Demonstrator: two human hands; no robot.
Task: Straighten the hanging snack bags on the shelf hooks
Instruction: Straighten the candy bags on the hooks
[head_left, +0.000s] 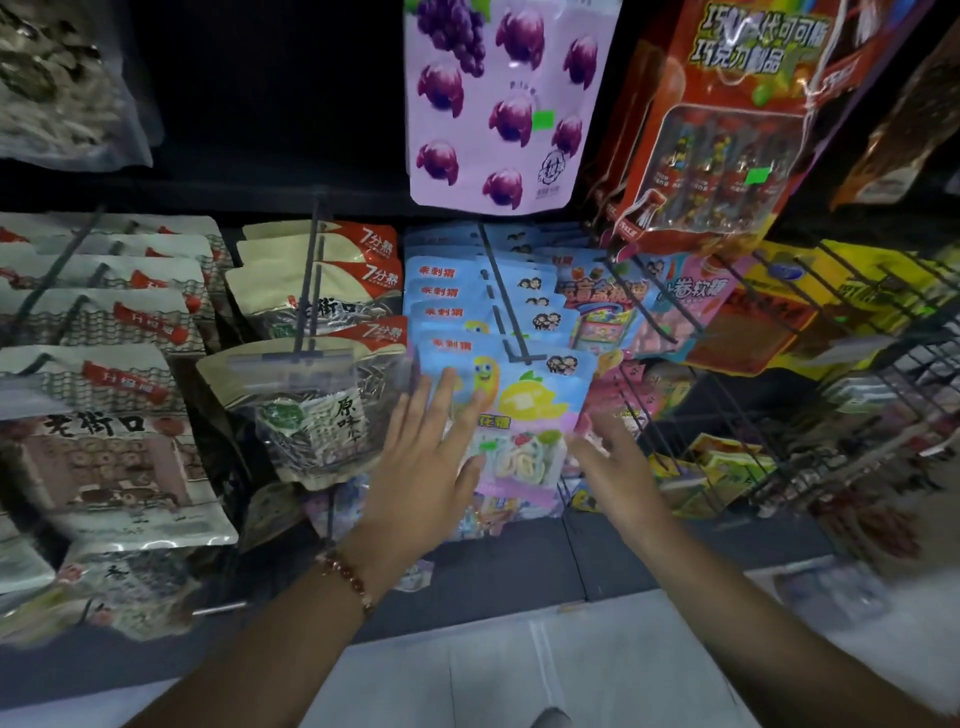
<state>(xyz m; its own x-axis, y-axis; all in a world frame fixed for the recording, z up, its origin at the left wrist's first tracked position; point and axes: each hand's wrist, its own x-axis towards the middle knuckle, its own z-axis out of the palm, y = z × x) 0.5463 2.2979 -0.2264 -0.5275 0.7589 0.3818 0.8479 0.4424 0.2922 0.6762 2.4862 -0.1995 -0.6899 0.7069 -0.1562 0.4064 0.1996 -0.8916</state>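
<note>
A row of light-blue candy bags (524, 395) hangs on a black hook (506, 306) in the middle of the shelf. My left hand (431, 457) lies flat with straight fingers on the left side of the front bag. My right hand (613, 467) is spread at the bag's right edge, blurred, and holds nothing. To the left, sunflower-seed bags (311, 405) hang on another hook (309, 291), the front one tilted.
More seed bags (114, 441) hang at far left. A purple grape candy bag (498, 104) and a red chocolate pack (727, 130) hang above. Wire hooks (727, 395) with pink and yellow packets crowd the right. Pale floor (519, 665) lies below.
</note>
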